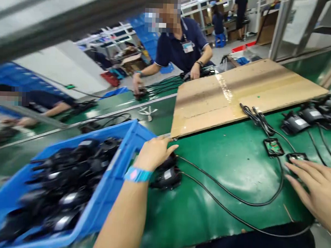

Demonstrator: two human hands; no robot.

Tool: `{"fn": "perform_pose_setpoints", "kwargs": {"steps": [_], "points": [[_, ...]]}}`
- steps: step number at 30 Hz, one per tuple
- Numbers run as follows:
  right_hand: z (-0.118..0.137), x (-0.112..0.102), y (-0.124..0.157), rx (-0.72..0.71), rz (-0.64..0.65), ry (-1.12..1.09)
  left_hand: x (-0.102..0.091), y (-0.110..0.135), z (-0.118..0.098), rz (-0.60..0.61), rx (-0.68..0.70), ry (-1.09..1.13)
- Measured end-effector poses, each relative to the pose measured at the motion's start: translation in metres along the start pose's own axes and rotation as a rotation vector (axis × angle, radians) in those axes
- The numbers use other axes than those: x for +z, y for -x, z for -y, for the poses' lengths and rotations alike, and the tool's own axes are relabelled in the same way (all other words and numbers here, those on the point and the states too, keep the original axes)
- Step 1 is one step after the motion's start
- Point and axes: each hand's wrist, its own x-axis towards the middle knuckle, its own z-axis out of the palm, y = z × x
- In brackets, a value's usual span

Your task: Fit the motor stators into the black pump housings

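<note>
My left hand (155, 150) reaches over a black motor-like unit (171, 158) beside the blue bin, its fingers curled over the unit and partly hidden. Just below it lies a second black unit (167, 178) with a white label. Black cables (228, 189) run from both units across the green table towards the right. There my right hand (314, 183) has its fingers stretched out over a small black case (297, 156), which it partly covers. Next to that case lies an open black case (273, 147) with a green circuit board inside.
A blue bin (106, 183) full of black units stands at left. A cardboard sheet (248, 94) lies across the table's far side, with a bundled cable (256, 118) at its edge. More black units (296, 123) sit at right. A co-worker (181, 45) handles cables opposite.
</note>
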Motion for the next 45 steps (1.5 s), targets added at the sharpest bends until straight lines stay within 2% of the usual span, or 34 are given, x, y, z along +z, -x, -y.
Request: {"fn": "perform_pose_setpoints", "kwargs": {"steps": [3,5,7,9,11,14,16,19,22,26,29,32,35,37,39,42,45], "points": [[0.006,0.014,-0.021,-0.021,0.108,0.194,0.021,0.016,-0.066,-0.142,0.325,0.037],[0.014,0.021,-0.028,-0.043,0.157,0.19,0.041,0.026,-0.112,-0.142,0.536,0.093],[0.022,0.02,-0.027,-0.063,0.208,0.105,0.063,0.03,-0.15,-0.084,0.63,0.16],[0.026,0.013,-0.021,-0.078,0.247,-0.039,0.085,0.024,-0.178,-0.012,0.645,0.228],[0.022,0.006,-0.019,-0.069,0.22,-0.134,0.105,0.007,-0.199,0.058,0.625,0.269],[0.004,0.005,-0.03,-0.016,0.13,-0.05,0.132,-0.028,-0.225,0.113,0.568,0.271],[-0.009,0.011,-0.044,-0.023,0.157,0.027,0.146,-0.052,-0.24,0.156,0.525,0.277],[-0.019,0.019,-0.063,-0.087,0.258,0.059,0.161,-0.08,-0.252,0.245,0.492,0.314],[-0.015,0.021,-0.077,-0.144,0.352,0.117,0.167,-0.094,-0.254,0.305,0.51,0.353],[-0.005,0.023,-0.09,-0.164,0.452,0.165,0.168,-0.101,-0.252,0.354,0.525,0.385],[-0.007,0.023,-0.091,-0.154,0.433,0.121,0.166,-0.098,-0.252,0.333,0.526,0.385],[-0.017,0.007,-0.076,-0.097,0.313,0.022,0.164,-0.088,-0.254,0.341,0.555,0.383],[-0.034,-0.017,-0.045,0.168,0.049,-0.118,0.164,-0.072,-0.256,0.374,0.59,0.387],[-0.044,-0.028,-0.025,0.322,-0.05,-0.129,0.165,-0.062,-0.259,0.373,0.596,0.394],[-0.047,-0.033,-0.009,0.335,-0.016,-0.115,0.165,-0.053,-0.26,0.368,0.601,0.404],[-0.042,-0.028,0.004,0.233,0.107,-0.178,0.159,-0.043,-0.258,0.359,0.615,0.433],[-0.037,-0.019,0.008,0.163,0.174,-0.139,0.152,-0.035,-0.252,0.338,0.645,0.471]]}}
